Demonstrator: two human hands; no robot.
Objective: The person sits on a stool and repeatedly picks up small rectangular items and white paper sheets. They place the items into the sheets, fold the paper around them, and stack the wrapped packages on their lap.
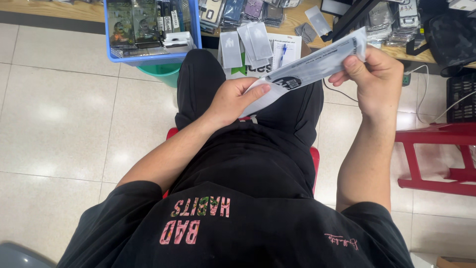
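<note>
Head view: both hands grip flat glossy packet

The flat packet is pale grey-white with a black round mark. The crate is blue, above a green bucket. The stool is red. The shirt is black with pink floral lettering. The floor tiles are cream; the surface is light wood.

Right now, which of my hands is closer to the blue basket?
Left. The left hand grips the near end of the flat packet, just right of the blue basket. The right hand holds the far end, further away.
</note>
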